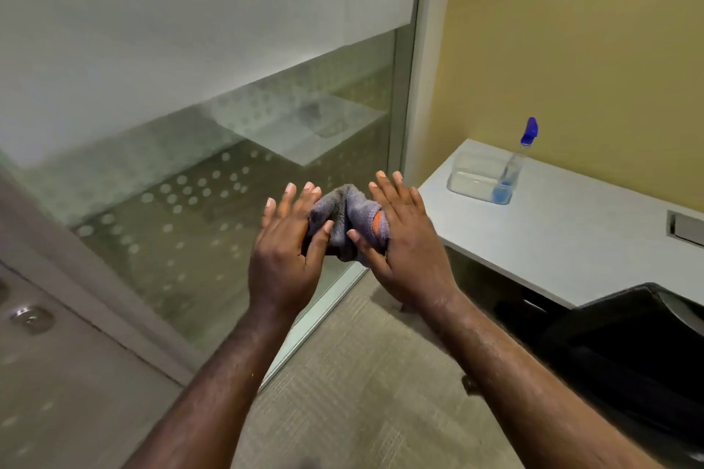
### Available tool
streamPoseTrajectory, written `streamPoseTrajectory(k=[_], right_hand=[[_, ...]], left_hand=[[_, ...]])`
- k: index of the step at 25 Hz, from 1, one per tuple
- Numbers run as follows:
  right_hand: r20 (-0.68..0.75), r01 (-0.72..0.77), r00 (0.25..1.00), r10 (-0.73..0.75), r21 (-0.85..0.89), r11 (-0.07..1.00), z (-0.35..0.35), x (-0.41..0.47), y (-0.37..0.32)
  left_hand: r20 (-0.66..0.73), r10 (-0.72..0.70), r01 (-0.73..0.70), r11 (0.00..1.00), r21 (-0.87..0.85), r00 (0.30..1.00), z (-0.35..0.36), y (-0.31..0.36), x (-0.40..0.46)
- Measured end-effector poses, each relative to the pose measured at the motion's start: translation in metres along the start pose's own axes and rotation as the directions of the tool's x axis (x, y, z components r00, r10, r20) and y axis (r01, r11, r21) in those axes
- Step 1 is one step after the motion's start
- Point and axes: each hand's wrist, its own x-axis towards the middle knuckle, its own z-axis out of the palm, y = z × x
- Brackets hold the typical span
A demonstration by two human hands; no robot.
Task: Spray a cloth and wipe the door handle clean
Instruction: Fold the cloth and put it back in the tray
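Note:
A grey cloth (343,219) with an orange patch is bunched up between my palms at the middle of the view. My left hand (287,251) presses it from the left with fingers stretched out, and my right hand (407,240) presses it from the right, thumb over the cloth. A clear spray bottle (512,171) with a blue nozzle and a little blue liquid stands on the white desk (571,240) to the right, apart from both hands. The door (57,373) is at the lower left, with a round metal fitting (30,316); no handle lever is in view.
A glass partition (228,183) with frosted bands and dots stands straight ahead. A clear plastic container (476,179) sits beside the bottle on the desk. A black chair (628,354) is at the lower right. Carpet floor (362,392) lies below my arms.

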Motion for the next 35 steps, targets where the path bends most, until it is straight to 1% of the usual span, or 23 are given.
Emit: streamPoseTrajectory(k=[6, 9, 12, 17, 22, 25, 29, 33, 35], right_hand=[[-0.124, -0.085, 0.989, 0.084, -0.005, 0.996, -0.012, 0.044, 0.058], [-0.143, -0.144, 0.980, 0.140, -0.022, 0.989, -0.005, 0.071, 0.090], [-0.141, -0.235, 0.963, 0.230, -0.021, 0.972, 0.008, 0.094, 0.118], [-0.168, -0.351, 0.927, 0.336, -0.073, 0.933, 0.021, 0.128, 0.168], [-0.195, -0.440, 0.889, 0.415, -0.106, 0.892, 0.020, 0.153, 0.232], [-0.179, -0.473, 0.874, 0.453, -0.098, 0.875, 0.025, 0.165, 0.280], [-0.187, -0.497, 0.858, 0.478, -0.067, 0.865, 0.029, 0.186, 0.355], [-0.143, -0.576, 0.807, 0.573, 0.028, 0.817, 0.036, 0.201, 0.424], [-0.134, -0.614, 0.778, 0.614, 0.048, 0.788, 0.044, 0.205, 0.453]], left_hand=[[-0.025, 0.076, -0.079, 0.986, -0.146, 0.997, 0.068, 0.005, 0.068], [-0.016, 0.131, -0.132, 0.973, -0.188, 0.991, 0.111, -0.011, 0.104], [0.004, 0.167, -0.161, 0.956, -0.245, 0.986, 0.155, -0.026, 0.134], [0.066, 0.223, -0.193, 0.931, -0.311, 0.973, 0.223, -0.040, 0.182], [0.182, 0.302, -0.230, 0.914, -0.334, 0.936, 0.287, -0.037, 0.226], [0.228, 0.314, -0.225, 0.912, -0.343, 0.922, 0.332, -0.032, 0.248], [0.294, 0.273, -0.169, 0.927, -0.335, 0.916, 0.402, -0.021, 0.274], [0.400, 0.224, -0.098, 0.946, -0.310, 0.889, 0.470, -0.009, 0.293], [0.444, 0.209, -0.078, 0.953, -0.294, 0.871, 0.501, -0.007, 0.298]])
